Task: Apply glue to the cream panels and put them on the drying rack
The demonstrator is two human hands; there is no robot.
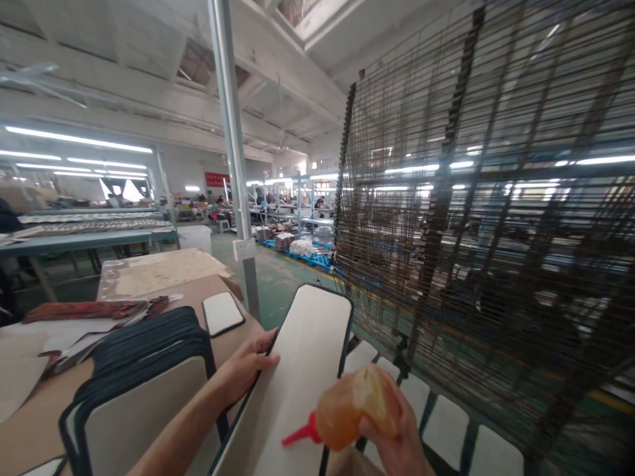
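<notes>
A long white panel with a dark rim (312, 330) is tilted up in front of me. My left hand (248, 367) grips its left edge, thumb on the white face and fingers at the rim. In my right hand (397, 430) is a squeeze bottle of amber liquid (340, 410), held sideways above the panel. Its red nozzle (300, 433) points left and down, close to the white surface; whether it touches cannot be told.
Stacked dark-rimmed panels (149, 377) and a small white panel (223, 313) lie on the brown table (198, 287) at left. A wire rack (426, 231) rises at right, with white pieces (446, 423) below. A metal post (233, 132) stands ahead.
</notes>
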